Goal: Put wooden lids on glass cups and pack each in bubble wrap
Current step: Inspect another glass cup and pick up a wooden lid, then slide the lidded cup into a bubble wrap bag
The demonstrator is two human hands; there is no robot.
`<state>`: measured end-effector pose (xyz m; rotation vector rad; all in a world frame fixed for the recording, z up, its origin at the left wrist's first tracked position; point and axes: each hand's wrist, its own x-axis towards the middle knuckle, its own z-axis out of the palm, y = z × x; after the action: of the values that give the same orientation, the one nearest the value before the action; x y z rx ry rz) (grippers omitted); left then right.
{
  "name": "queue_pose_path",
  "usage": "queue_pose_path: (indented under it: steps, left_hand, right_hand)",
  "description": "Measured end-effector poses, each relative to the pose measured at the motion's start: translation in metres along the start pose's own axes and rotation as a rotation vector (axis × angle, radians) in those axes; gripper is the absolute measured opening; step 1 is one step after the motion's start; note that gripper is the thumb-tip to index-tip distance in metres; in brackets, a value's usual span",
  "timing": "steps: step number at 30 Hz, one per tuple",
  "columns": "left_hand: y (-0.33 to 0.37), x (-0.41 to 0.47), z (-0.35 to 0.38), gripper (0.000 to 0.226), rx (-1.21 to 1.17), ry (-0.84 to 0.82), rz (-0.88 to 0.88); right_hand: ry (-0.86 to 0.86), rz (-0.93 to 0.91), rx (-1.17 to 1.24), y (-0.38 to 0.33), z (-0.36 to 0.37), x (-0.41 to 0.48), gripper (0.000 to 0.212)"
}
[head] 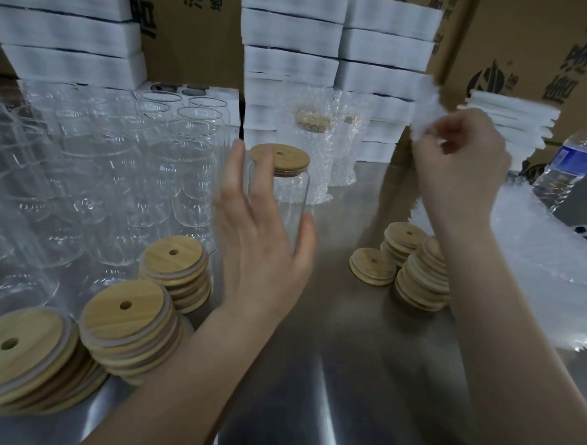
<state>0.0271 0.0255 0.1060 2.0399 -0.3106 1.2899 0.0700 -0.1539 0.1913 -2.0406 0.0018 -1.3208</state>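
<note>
The steel worktop (328, 377) carries a crowd of empty glass cups (118, 165) along its left edge and a heap of bubble wrap (538, 255) at its right edge. Mid-worktop, the left hand (260, 251) grips an upright glass cup (286, 201), fingers and thumb curled round its wall. The right hand (461, 166), raised toward the back right, pinches a bubble-wrap sheet (426, 100). Lid stacks (127, 319) stand at the front left corner. A wooden lid (283, 157) sits on the held cup's mouth.

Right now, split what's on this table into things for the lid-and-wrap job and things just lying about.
Job: lidded cup in the left hand; wrap sheet pinched by the right hand; empty cups; lid stacks; wrapped cups; wrap pile.
Lying about: water bottle; cardboard boxes; white foam stacks.
</note>
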Motion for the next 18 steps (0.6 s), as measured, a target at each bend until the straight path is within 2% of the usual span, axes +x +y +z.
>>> queue_pose_path:
  steps: [2, 4, 7, 12, 18]
  left_hand:
    - [0.003, 0.000, -0.001, 0.059, 0.003, 0.054, 0.080]
    - [0.003, 0.001, -0.002, 0.048, -0.054, 0.086, 0.136]
    - [0.003, -0.001, -0.003, 0.033, -0.196, 0.016, 0.156]
    - [0.009, -0.006, -0.001, 0.028, -0.435, -0.217, -0.196]
    - [0.009, -0.007, 0.007, 0.054, -0.568, -0.339, -0.496]
  right_hand:
    - [-0.044, 0.007, 0.158, -0.014, 0.009, -0.010, 0.015]
    - [-0.133, 0.090, 0.349, -0.023, 0.017, -0.021, 0.023]
    - [-0.244, 0.194, 0.597, -0.026, 0.026, -0.035, 0.036]
    - [-0.351, 0.329, 0.770, -0.018, 0.033, -0.048, 0.054]
    - [-0.485, 0.396, 0.766, -0.013, 0.032, -0.054, 0.043]
